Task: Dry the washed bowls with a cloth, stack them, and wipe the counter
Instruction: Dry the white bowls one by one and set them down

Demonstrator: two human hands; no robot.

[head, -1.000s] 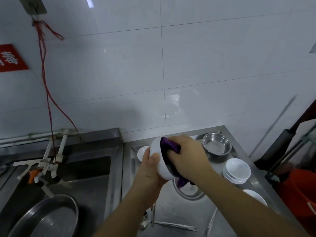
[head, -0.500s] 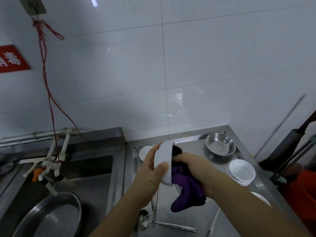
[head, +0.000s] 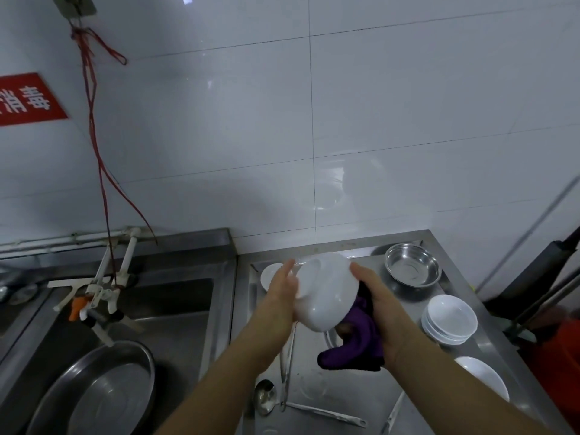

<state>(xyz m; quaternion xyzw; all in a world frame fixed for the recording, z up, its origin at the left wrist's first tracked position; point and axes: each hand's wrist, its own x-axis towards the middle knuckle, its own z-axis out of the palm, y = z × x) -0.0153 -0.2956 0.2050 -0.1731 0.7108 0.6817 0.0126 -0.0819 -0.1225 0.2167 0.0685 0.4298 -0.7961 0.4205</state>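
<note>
I hold a white bowl (head: 326,296) turned bottom-up above the steel counter (head: 332,390). My left hand (head: 281,293) presses its left side with fingers stretched out. On the bowl's right, my right hand (head: 379,306) grips a purple cloth (head: 357,350) that hangs under the bowl, with its forefinger laid on the bowl's wall. A stack of white bowls (head: 448,318) stands at the right of the counter. Another white dish (head: 483,376) lies nearer me, and a small white bowl (head: 268,274) shows behind my left hand.
An empty steel bowl (head: 412,268) sits at the counter's back right. A spoon (head: 265,397) and other long utensils lie at the counter's front. To the left is a sink with a steel basin (head: 103,394) and a tap (head: 94,296). An orange bucket (head: 561,350) stands right of the counter.
The bowl has turned from its side to bottom-up. My right hand has come out of the bowl with the cloth and now lies on its outer right side; my left hand's fingers have straightened.
</note>
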